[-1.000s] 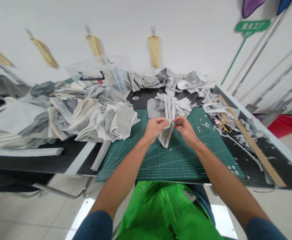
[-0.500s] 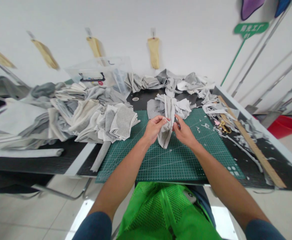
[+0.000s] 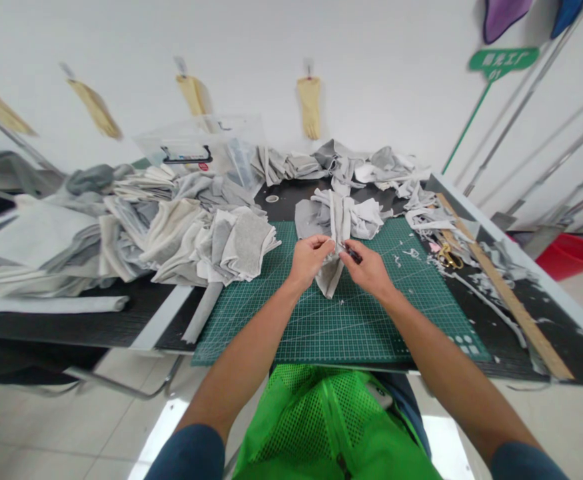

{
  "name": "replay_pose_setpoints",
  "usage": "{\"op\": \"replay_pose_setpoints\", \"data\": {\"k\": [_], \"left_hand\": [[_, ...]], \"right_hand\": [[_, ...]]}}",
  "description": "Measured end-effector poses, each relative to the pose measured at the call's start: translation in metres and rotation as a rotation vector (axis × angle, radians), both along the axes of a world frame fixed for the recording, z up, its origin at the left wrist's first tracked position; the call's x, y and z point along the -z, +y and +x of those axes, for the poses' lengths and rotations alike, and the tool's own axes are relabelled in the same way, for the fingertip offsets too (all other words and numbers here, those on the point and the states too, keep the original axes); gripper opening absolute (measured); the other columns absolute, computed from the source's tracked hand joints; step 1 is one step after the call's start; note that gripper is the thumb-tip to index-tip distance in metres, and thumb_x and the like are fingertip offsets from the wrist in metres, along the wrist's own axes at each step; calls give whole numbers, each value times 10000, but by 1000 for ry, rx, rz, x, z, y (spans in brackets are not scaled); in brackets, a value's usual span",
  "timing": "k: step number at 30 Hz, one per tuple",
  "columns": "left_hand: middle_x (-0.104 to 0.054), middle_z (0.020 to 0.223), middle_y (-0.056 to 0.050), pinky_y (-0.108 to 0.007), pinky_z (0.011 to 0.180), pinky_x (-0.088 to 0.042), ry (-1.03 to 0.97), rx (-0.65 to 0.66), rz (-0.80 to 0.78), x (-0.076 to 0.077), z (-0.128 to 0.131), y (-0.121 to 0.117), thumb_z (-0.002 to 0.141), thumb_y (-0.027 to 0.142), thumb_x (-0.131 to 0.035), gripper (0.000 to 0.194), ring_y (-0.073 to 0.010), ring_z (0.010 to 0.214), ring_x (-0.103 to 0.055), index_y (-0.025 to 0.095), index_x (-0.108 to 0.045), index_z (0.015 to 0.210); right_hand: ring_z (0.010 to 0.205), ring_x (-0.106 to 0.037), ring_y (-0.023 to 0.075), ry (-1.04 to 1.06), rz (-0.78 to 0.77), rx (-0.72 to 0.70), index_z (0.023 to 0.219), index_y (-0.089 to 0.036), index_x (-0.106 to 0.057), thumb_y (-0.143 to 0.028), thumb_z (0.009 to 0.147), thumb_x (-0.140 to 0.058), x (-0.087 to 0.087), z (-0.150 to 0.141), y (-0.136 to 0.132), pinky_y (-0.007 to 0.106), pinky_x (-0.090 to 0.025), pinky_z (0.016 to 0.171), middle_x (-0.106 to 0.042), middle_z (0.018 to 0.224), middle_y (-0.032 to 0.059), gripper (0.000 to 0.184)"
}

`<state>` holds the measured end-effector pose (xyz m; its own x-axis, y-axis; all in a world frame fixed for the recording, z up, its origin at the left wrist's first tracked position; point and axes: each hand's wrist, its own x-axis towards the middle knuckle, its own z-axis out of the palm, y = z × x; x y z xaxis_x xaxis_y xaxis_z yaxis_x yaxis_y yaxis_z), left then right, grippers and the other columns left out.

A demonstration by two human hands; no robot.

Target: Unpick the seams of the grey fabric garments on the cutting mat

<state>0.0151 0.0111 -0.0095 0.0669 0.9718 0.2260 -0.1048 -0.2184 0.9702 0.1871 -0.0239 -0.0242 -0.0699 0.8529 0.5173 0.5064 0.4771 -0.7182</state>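
My left hand [image 3: 309, 259] pinches a folded strip of grey cloth [image 3: 330, 280] that hangs down onto the green cutting mat [image 3: 321, 320]. Close beside it, my right hand [image 3: 369, 267] grips a small dark tool [image 3: 352, 253], seemingly small snips, whose tip rests against the cloth near my left fingers. Behind both hands lies a bunch of grey cloth pieces [image 3: 338, 213] at the mat's far edge.
A big heap of folded grey and cream cloth [image 3: 171, 227] covers the table's left half, with a clear plastic box [image 3: 201, 150] behind it. More scraps [image 3: 361, 163] lie along the back. A wooden ruler [image 3: 501, 283], yellow-handled scissors [image 3: 448, 255] and trimmings sit at right; a red tub [image 3: 568, 253] stands on the floor.
My right hand has closed in on the cloth from the right, and a small dark tool now shows in it, touching the fabric. My left hand keeps its pinch.
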Motion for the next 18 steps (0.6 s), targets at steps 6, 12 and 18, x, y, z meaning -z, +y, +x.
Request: {"op": "replay_pose_setpoints", "data": {"k": [6, 12, 18], "left_hand": [[-755, 786, -21, -253, 700, -483, 52, 22, 47, -2, 2, -3, 767, 278, -753, 151, -145, 722, -640, 173, -815, 856], [-785, 858, -40, -268, 735, -511, 71, 39, 77, -1, 2, -5, 773, 308, -767, 171, -170, 785, -671, 184, -831, 872], [-792, 852, -35, -271, 751, -520, 108, -23, 112, -1, 3, -5, 783, 292, -756, 159, -170, 787, -680, 181, -831, 868]], "right_hand": [[974, -714, 280, 43, 38, 4, 1242, -248, -748, -488, 941, -652, 2, -3, -2, 406, -550, 898, -780, 1121, 79, 397], [956, -718, 274, 19, 43, -8, 1255, -260, -748, -482, 959, -625, -3, -5, -5, 402, -554, 901, -782, 1134, 71, 390], [904, -717, 259, 29, 44, 7, 1239, -239, -761, -476, 963, -626, -3, -5, -5, 378, -554, 849, -788, 1111, 74, 388]]}}
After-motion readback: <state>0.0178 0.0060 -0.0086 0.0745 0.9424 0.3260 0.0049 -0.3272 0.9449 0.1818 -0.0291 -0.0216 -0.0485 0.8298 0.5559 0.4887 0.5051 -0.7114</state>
